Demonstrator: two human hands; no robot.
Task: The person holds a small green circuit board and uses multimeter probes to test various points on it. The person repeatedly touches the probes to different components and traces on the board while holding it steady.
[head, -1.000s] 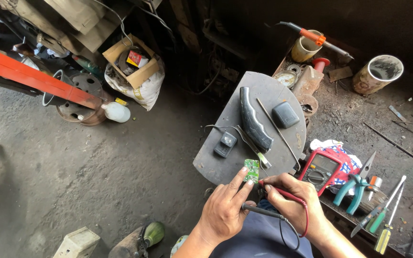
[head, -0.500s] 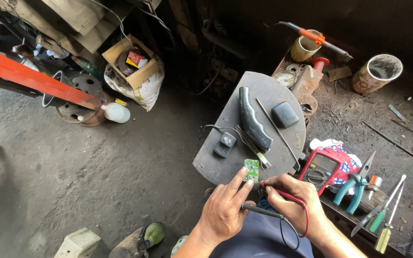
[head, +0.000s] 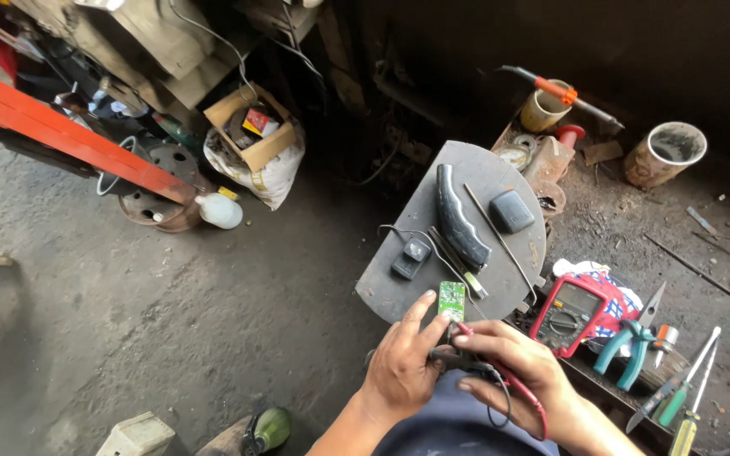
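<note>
While both hands' fingers pinch the green circuit board (head: 451,300), the right hand (head: 509,367) hides its probe tips.

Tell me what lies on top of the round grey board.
On the round grey board lie a curved black handle, a dark square case, two small black parts and thin rods. Both hands cover its near edge.

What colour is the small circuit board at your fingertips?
Green, clearest in the head view: circuit board.

A cardboard box (head: 251,127) sits far left on a white sack (head: 268,173). Teal pliers (head: 627,350) and screwdrivers (head: 690,397) lie near right.
</note>
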